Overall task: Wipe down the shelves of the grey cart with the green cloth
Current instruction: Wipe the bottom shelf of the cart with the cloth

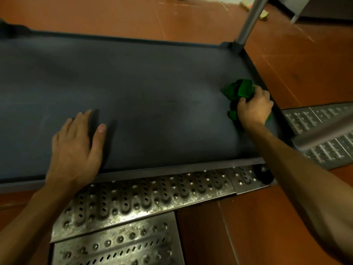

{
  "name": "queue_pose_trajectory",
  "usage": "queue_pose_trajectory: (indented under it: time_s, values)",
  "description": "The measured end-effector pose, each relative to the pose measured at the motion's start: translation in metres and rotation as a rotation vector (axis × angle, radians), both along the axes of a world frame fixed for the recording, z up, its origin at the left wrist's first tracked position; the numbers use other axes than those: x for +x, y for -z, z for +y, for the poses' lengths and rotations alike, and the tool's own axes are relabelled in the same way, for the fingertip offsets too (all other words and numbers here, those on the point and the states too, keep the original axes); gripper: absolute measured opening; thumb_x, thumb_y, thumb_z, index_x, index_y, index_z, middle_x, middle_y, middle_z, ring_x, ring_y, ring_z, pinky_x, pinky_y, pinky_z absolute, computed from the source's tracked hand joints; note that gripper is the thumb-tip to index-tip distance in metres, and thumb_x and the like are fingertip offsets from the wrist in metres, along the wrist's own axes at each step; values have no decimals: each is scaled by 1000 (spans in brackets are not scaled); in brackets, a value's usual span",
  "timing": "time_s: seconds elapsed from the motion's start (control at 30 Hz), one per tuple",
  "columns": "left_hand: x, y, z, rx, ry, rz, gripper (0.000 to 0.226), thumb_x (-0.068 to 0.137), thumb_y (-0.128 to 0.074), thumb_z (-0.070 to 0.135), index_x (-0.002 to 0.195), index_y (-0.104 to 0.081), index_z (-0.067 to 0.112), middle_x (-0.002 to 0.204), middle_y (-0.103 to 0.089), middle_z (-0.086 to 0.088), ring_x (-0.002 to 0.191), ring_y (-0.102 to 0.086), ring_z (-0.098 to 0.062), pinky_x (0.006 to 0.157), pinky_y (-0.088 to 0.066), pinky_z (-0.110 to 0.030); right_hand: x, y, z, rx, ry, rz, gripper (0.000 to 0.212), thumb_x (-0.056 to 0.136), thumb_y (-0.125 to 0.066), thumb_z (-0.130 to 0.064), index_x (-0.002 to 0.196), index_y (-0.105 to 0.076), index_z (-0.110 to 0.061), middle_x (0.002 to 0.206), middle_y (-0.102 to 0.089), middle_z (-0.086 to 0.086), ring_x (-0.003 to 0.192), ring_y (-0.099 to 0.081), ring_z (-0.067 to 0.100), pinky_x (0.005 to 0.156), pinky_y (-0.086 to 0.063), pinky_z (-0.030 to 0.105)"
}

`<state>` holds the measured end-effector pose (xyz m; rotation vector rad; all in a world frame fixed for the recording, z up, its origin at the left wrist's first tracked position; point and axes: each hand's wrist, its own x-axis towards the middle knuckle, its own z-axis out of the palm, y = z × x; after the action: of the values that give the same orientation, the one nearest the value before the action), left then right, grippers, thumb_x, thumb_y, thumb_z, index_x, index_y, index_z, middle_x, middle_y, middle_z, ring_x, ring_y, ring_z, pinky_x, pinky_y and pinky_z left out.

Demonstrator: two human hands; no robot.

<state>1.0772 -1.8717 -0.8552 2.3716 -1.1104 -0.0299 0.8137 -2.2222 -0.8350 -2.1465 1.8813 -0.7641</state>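
You are looking down on the bottom shelf (145,96) of the grey cart, a flat dark grey tray with a low raised lip all round, and no brand, label or writing can be read anywhere on it or on what lies around it. Your right hand (255,108) is closed on the green cloth (239,90), which is bunched up and pressed to the shelf surface near the right-hand rim, towards the far right corner; most of the cloth bulges out beyond your knuckles on the far side, and a small green fold shows just on the near-left side of the hand. Your left hand (76,148) holds nothing: it lies flat with the fingers (85,116) spread wide on the shelf, palm down near the front lip, the thumb pointing away from you. The two hands are well apart, so the cloth sits far to the right of your left hand, with a broad bare stretch of shelf between them. A metal upright post (250,20) rises from the far right corner of the shelf, and another post (322,131) at the near right corner crosses the view, blurred. Under the front edge a black caster wheel (264,174) shows by the near right corner. The cart stands on an orange-brown floor (305,60), with perforated metal drain grating (149,196) running along the near side and off to the right.
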Motion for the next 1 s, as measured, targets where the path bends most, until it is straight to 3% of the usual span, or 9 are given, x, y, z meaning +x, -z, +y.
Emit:
queue_pose_trajectory:
  time_s: [0.27,0.53,0.7,0.87,1.0]
  values:
    - [-4,2,-5,4,34,-42,73,102,-16,65,150,-37,15,149,-48,-23,140,-41,-45,114,-31,-62,75,-5,-3,36,128,-48,52,88,-53,-36,137,-53,-21,139,-51,10,119,-51,41,92,-44,42]
    - [-5,1,-6,23,-16,-43,72,101,-17,66,151,-36,17,152,-46,-18,144,-37,-40,116,-29,-60,141,5,60,-2,-189,8,63,89,-54,-55,143,-49,-23,148,-45,3,115,-51,39,91,-42,39]
    - [-3,0,-7,-14,-76,-55,77,100,-13,67,152,-37,15,155,-42,-20,146,-31,-41,117,-26,-59,176,5,155,2,-474,-48,59,88,-54,-63,133,-59,-26,140,-53,4,109,-52,38,93,-44,40]
    - [0,1,0,-61,-113,5,80,101,-5,66,156,-30,13,158,-38,-22,148,-30,-41,121,-22,-59,177,9,248,2,-811,-129,34,94,-55,-46,107,-69,-18,122,-59,10,94,-51,38,75,-42,40]
    - [-2,1,1,-44,-127,15,83,99,-4,69,156,-30,14,159,-37,-22,148,-28,-42,121,-20,-58,152,-6,232,156,-989,-76,33,89,-67,-41,111,-65,-17,125,-49,11,101,-48,37,86,-46,47]
